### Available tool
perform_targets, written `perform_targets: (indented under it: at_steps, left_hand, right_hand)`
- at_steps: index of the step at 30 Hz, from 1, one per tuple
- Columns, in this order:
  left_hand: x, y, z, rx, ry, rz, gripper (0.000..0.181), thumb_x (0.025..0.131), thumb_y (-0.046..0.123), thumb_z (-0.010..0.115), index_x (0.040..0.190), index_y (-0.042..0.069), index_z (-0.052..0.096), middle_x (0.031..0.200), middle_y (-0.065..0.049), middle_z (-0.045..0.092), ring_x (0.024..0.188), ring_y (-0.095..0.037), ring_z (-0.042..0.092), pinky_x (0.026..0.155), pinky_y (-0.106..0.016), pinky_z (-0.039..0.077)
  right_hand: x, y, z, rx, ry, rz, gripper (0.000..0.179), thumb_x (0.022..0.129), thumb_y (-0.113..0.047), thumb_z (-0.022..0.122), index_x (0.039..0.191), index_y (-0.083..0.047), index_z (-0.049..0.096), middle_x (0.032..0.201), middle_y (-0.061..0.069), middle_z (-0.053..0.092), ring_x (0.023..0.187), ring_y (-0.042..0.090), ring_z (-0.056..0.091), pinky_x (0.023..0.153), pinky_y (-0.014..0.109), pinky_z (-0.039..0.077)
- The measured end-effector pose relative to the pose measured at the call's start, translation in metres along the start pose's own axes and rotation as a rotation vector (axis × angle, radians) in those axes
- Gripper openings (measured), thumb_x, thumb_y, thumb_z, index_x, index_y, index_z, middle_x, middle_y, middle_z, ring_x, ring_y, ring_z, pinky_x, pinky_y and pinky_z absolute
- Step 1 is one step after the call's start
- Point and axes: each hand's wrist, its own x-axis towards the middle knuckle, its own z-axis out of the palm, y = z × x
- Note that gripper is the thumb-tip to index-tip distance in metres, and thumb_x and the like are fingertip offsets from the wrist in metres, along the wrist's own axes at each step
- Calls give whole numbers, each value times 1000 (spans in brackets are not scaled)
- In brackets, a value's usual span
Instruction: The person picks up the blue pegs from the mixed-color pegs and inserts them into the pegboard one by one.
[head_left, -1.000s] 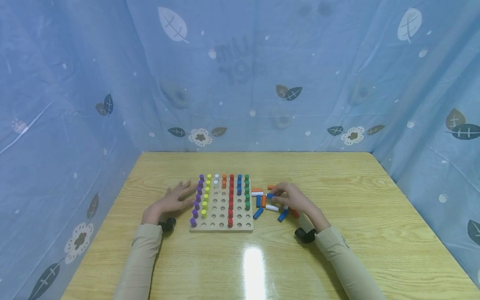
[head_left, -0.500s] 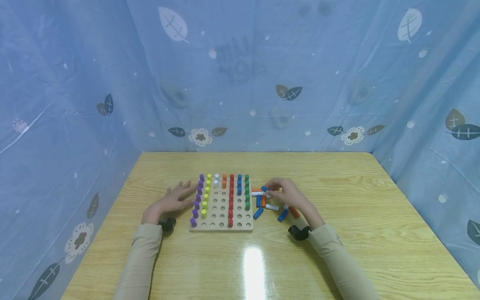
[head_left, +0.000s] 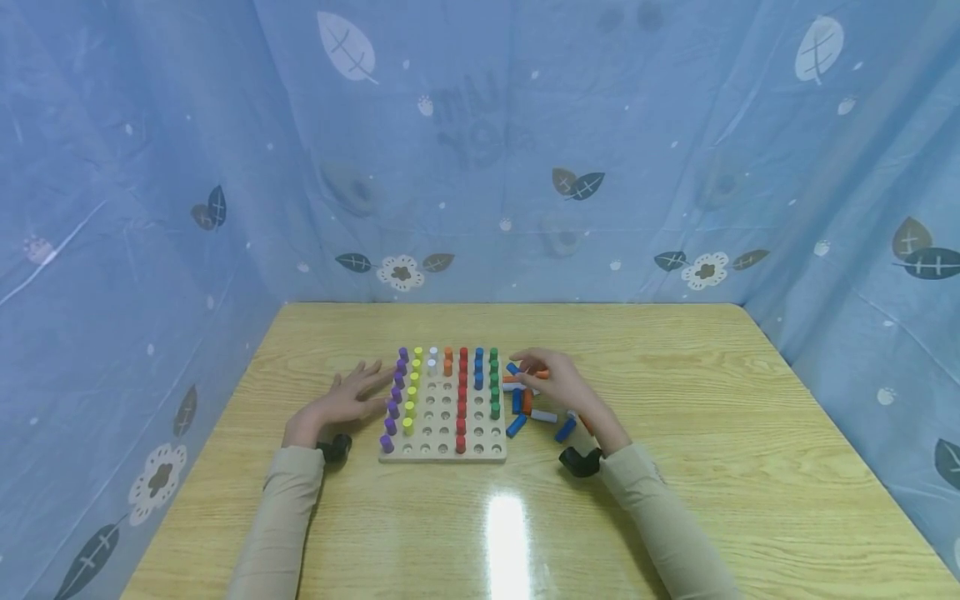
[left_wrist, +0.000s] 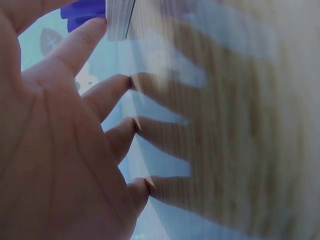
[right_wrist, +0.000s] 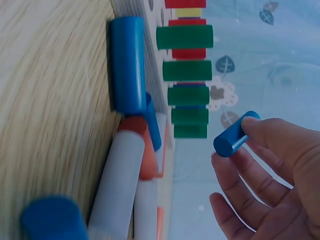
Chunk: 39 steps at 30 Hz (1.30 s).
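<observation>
Right hand point(head_left: 561, 385), right of the pegboard point(head_left: 442, 457), pinches a tilted blue peg point(right_wrist: 234, 135), best turned upright before lowering; left hand point(head_left: 347, 405), at the pegboard's left edge, fingers spread.

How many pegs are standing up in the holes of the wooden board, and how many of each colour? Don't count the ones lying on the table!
Purple pegs: 7
Yellow pegs: 6
White pegs: 2
Orange pegs: 2
Red pegs: 7
Blue pegs: 3
Green pegs: 5
Total: 32
</observation>
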Motion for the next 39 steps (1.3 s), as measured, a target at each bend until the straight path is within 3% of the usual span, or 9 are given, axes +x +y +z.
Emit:
perform_targets:
  at_steps: [18,20,25,27,33,39]
  left_hand:
    - [-1,2,-1,-7,-6,8,63,86,41,48,139,18,24,145,-19,10,130,-43,-3,95,-66,-10]
    - [-2,3,-1,-7,-6,7,63,86,41,48,139,19,23,145,-18,10,130,-43,-3,95,-66,-10]
    - [-1,2,-1,-6,-5,4,62,86,41,48,139,19,23,145,-18,10,130,-42,-3,95,-65,-11]
    - [-1,1,0,-9,-5,2,62,87,40,48,139,19,23,145,-19,10,130,-43,-3,94,-65,-11]
    - [0,1,0,-20,-10,-3,62,87,40,48,139,20,23,145,-18,10,130,-42,-4,95,-65,-12]
    - [0,1,-1,-17,-11,-3,63,86,42,49,139,19,23,145,-18,10,130,-42,-4,95,-65,-12]
  right_hand:
    - [14,-14,16,57,2,-27,28,85,-22,57,110,-9,54,93,-1,61,85,14,60,71,28,50]
    - [13,-25,14,80,-1,-20,27,85,-18,57,110,-6,54,94,4,61,87,17,60,73,31,50]
    - [16,-24,20,77,0,-37,29,85,-20,57,109,-6,53,92,1,60,85,13,59,73,30,50]
    - [18,-14,26,69,8,-64,31,85,-23,57,111,-7,54,90,-4,60,84,10,59,73,27,50]
    - [17,-20,30,83,7,-83,31,85,-19,57,112,-6,56,91,1,62,83,13,59,74,29,50]
    - [11,-43,25,142,-12,-84,26,84,-8,58,108,2,55,91,12,61,83,24,59,71,34,51]
